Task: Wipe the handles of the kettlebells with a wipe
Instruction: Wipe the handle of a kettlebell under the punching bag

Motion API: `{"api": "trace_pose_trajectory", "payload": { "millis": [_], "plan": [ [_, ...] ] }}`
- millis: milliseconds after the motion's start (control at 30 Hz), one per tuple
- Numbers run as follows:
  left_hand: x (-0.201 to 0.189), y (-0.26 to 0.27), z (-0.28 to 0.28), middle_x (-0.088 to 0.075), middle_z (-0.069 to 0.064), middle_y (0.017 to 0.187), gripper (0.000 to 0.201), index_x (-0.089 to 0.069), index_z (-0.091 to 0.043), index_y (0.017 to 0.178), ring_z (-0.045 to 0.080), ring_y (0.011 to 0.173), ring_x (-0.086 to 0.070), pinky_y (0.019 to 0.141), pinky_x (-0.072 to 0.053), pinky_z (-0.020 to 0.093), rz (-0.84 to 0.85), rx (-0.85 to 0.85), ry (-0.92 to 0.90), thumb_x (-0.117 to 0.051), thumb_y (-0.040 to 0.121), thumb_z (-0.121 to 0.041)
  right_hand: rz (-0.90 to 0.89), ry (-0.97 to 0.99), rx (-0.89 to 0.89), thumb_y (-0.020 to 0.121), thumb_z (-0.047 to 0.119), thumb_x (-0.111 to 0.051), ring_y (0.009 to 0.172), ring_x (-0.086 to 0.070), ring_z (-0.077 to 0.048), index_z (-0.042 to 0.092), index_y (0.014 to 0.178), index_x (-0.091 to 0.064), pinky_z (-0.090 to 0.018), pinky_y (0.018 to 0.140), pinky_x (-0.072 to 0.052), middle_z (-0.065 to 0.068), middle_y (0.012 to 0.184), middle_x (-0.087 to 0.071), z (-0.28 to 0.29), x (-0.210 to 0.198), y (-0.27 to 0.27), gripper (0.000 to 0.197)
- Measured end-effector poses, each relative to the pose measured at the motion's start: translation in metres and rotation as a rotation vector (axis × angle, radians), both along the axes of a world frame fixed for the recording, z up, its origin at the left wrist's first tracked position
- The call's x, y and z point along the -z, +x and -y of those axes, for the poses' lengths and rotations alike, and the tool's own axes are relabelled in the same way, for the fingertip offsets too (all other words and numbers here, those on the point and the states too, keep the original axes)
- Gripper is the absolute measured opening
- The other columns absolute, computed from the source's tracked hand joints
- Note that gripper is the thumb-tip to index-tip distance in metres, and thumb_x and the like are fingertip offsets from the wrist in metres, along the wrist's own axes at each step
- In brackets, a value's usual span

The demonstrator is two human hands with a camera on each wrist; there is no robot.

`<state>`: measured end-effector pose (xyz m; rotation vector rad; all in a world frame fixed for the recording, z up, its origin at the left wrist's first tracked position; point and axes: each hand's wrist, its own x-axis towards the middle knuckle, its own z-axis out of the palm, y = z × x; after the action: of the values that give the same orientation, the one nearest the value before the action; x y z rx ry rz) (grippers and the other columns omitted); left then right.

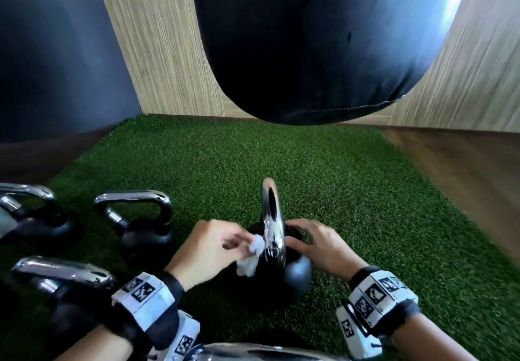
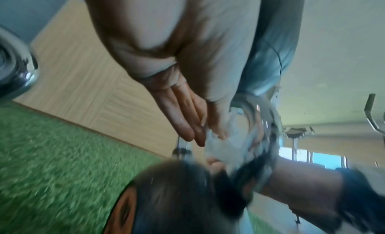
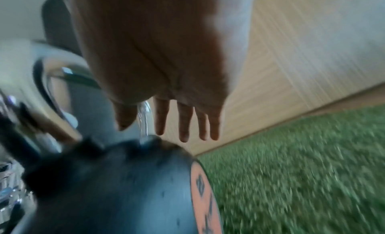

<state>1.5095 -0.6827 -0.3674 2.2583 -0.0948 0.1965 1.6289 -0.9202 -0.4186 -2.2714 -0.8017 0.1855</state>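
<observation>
A black kettlebell (image 1: 297,274) with a chrome handle (image 1: 271,220) stands on the green turf in the middle of the head view. My left hand (image 1: 239,241) pinches a crumpled white wipe (image 1: 253,253) and holds it against the left side of that handle, low down. The left wrist view shows the wipe (image 2: 225,148) between thumb and fingers, blurred. My right hand (image 1: 306,236) rests on the kettlebell's body to the right of the handle. In the right wrist view its fingers (image 3: 184,122) are straight above the black body (image 3: 125,188).
Other chrome-handled kettlebells stand to the left (image 1: 140,220), at the far left (image 1: 33,211) and front left (image 1: 62,284), and another handle (image 1: 253,352) shows at the bottom edge. A black punching bag (image 1: 309,51) hangs over the turf mat (image 1: 365,191). Wooden walls close the corner.
</observation>
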Motion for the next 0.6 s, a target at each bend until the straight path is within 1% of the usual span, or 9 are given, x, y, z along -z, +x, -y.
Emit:
{"api": "trace_pose_trajectory", "payload": {
  "millis": [33, 67, 133, 200, 233, 333, 467, 533, 600],
  "plan": [
    [-0.011, 0.002, -0.004, -0.080, -0.013, 0.086, 0.020, -0.080, -0.028, 0.091, 0.003, 0.082, -0.076, 0.078, -0.056, 0.017, 0.024, -0.024, -0.040, -0.086, 0.080, -0.012, 0.066, 0.029, 0.032, 0.094, 0.044, -0.065, 0.109, -0.057, -0.001, 0.032, 0.133, -0.062, -0.007, 0.081, -0.041, 0.008, 0.131, -0.062, 0.009, -0.012, -0.002, 0.041],
    [-0.024, 0.005, -0.007, -0.081, -0.009, 0.088, 0.023, -0.080, -0.027, 0.092, 0.006, 0.083, -0.076, 0.079, -0.056, 0.017, 0.045, -0.038, -0.101, -0.086, 0.079, -0.009, 0.137, 0.084, 0.065, 0.092, 0.040, -0.068, 0.102, -0.060, 0.003, 0.031, 0.125, -0.067, -0.009, 0.078, -0.047, 0.009, 0.125, -0.066, 0.016, -0.025, -0.007, 0.034],
    [-0.048, 0.009, -0.008, -0.081, -0.002, 0.090, 0.023, -0.082, -0.026, 0.092, 0.009, 0.082, -0.075, 0.078, -0.060, 0.023, 0.057, -0.054, -0.268, -0.086, 0.078, -0.009, 0.253, 0.250, 0.095, 0.088, 0.036, -0.072, 0.084, -0.066, 0.006, 0.030, 0.114, -0.073, -0.013, 0.072, -0.056, 0.012, 0.107, -0.072, 0.021, -0.052, -0.016, 0.026],
    [-0.069, 0.012, 0.000, -0.080, 0.003, 0.091, 0.021, -0.081, -0.018, 0.097, 0.011, 0.082, -0.074, 0.075, -0.062, 0.028, 0.020, -0.046, -0.438, -0.083, 0.077, -0.011, 0.282, 0.408, 0.043, 0.083, 0.042, -0.074, 0.075, -0.066, 0.007, 0.032, 0.110, -0.073, -0.007, 0.063, -0.050, 0.016, 0.091, -0.071, 0.017, -0.081, -0.029, 0.030],
    [-0.077, 0.013, 0.005, -0.079, 0.003, 0.091, 0.022, -0.080, -0.013, 0.098, 0.011, 0.082, -0.074, 0.074, -0.062, 0.027, 0.001, -0.030, -0.497, -0.082, 0.076, -0.012, 0.297, 0.461, -0.009, 0.080, 0.047, -0.073, 0.074, -0.066, 0.006, 0.033, 0.112, -0.072, -0.006, 0.060, -0.048, 0.016, 0.088, -0.071, 0.013, -0.094, -0.034, 0.035],
    [-0.095, 0.016, 0.019, -0.078, 0.001, 0.091, 0.023, -0.080, -0.014, 0.096, 0.010, 0.082, -0.074, 0.071, -0.060, 0.021, -0.034, 0.028, -0.587, -0.080, 0.074, -0.019, 0.301, 0.513, -0.103, 0.073, 0.051, -0.077, 0.075, -0.069, -0.003, 0.031, 0.118, -0.073, -0.009, 0.063, -0.051, 0.011, 0.092, -0.073, 0.001, -0.118, -0.047, 0.049],
    [-0.100, 0.021, 0.025, -0.077, -0.004, 0.087, 0.020, -0.081, -0.018, 0.089, 0.005, 0.076, -0.071, 0.065, -0.057, 0.017, -0.089, 0.030, -0.625, -0.080, 0.071, -0.024, 0.450, 0.560, -0.008, 0.071, 0.047, -0.081, 0.079, -0.070, 0.000, 0.024, 0.113, -0.076, -0.013, 0.069, -0.057, 0.012, 0.095, -0.072, -0.011, -0.123, -0.053, 0.048],
    [-0.099, 0.022, 0.023, -0.077, 0.000, 0.092, 0.024, -0.083, -0.018, 0.094, 0.007, 0.079, -0.068, 0.068, -0.058, 0.020, -0.130, 0.058, -0.619, -0.078, 0.075, -0.031, 0.432, 0.606, 0.040, 0.073, 0.047, -0.079, 0.079, -0.071, -0.002, 0.026, 0.107, -0.076, -0.012, 0.068, -0.057, 0.013, 0.094, -0.071, -0.012, -0.120, -0.052, 0.040],
    [-0.096, 0.022, 0.020, -0.078, 0.007, 0.107, 0.036, -0.080, -0.016, 0.107, 0.013, 0.090, -0.068, 0.074, -0.056, 0.024, -0.177, 0.076, -0.592, -0.069, 0.083, -0.040, 0.401, 0.606, 0.086, 0.074, 0.044, -0.081, 0.078, -0.070, -0.003, 0.029, 0.102, -0.076, -0.011, 0.065, -0.056, 0.013, 0.093, -0.069, -0.012, -0.116, -0.050, 0.032]
  ]
}}
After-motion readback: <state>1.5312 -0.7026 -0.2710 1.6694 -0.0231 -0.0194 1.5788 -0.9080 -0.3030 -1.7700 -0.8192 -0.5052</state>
